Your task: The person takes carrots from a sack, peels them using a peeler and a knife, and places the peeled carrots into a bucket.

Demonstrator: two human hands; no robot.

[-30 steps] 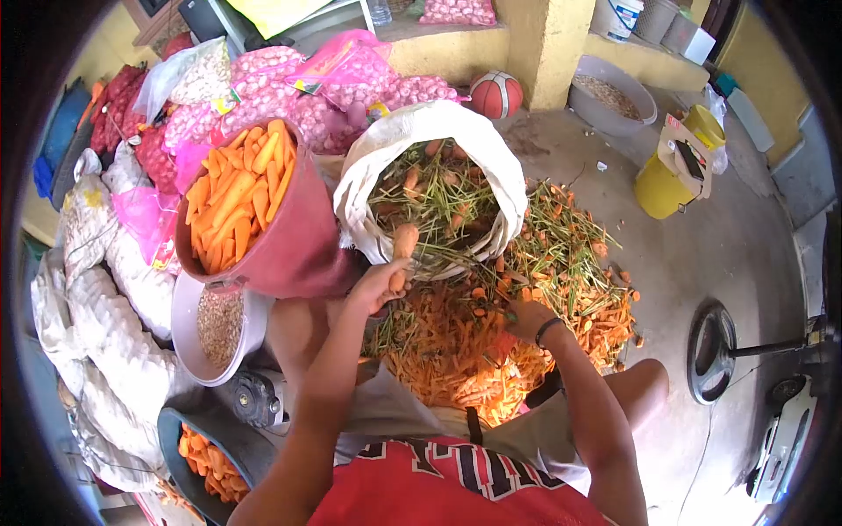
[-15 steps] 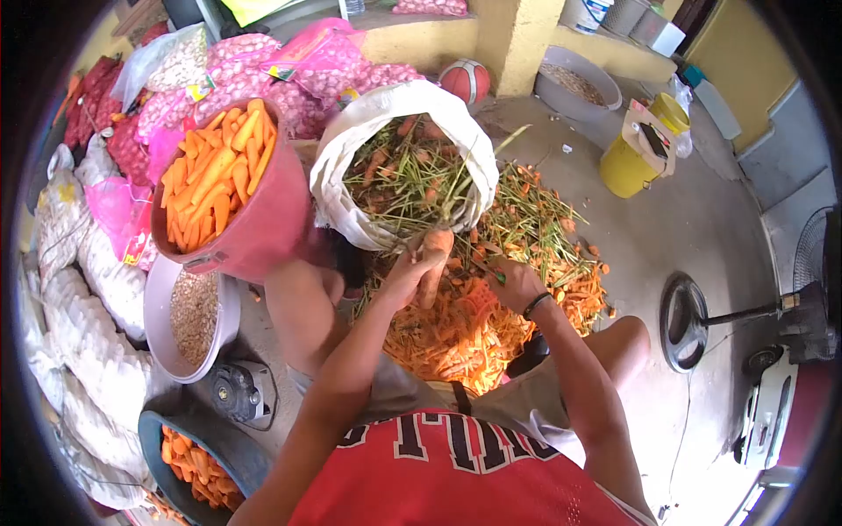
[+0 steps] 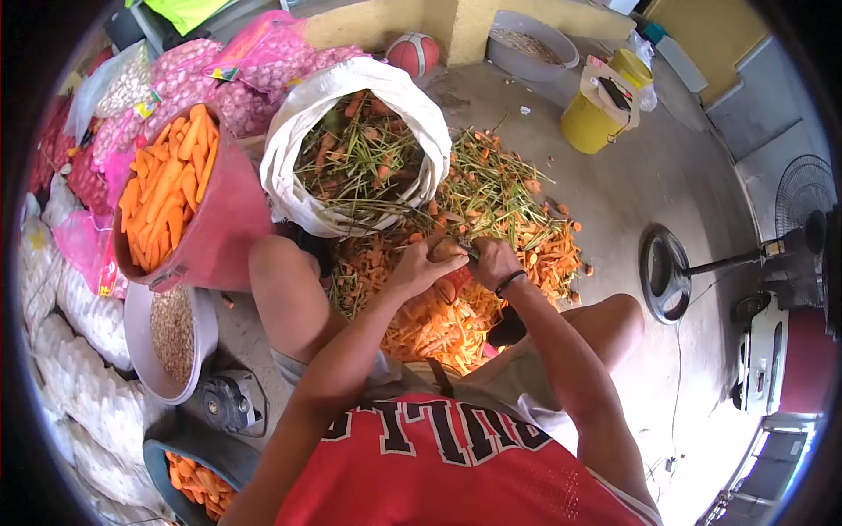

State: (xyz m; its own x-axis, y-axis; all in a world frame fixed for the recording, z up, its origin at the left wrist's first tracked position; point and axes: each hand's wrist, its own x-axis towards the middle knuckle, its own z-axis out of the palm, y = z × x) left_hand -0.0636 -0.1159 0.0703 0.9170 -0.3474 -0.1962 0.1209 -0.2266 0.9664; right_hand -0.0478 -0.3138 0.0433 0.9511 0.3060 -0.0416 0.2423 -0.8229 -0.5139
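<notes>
My left hand (image 3: 417,268) is closed around a carrot (image 3: 447,251), whose top end points away from me over the peelings. Beside it, my right hand (image 3: 496,265) grips a small green-handled tool (image 3: 474,254) against the carrot's top end. Fingers hide most of the tool, so I cannot tell whether it is a knife or a peeler. Below both hands spreads a heap of orange carrot peelings (image 3: 438,333), with cut green stems (image 3: 491,188) on its far side. Just beyond my left hand, an open white sack (image 3: 272,167) holds unpeeled carrots and stems.
At left stands a red tub (image 3: 224,219) of peeled carrots, near a pale basin (image 3: 203,329) and a dark tub (image 3: 237,460) with more carrots. Pink net bags (image 3: 263,53) lie behind. A yellow bucket (image 3: 588,123) and a fan (image 3: 667,272) stand at right.
My hands have come together at the carrot's top end; the tool now touches it. The long stems seen there before are no longer visible on it. The view has shifted right and downward.
</notes>
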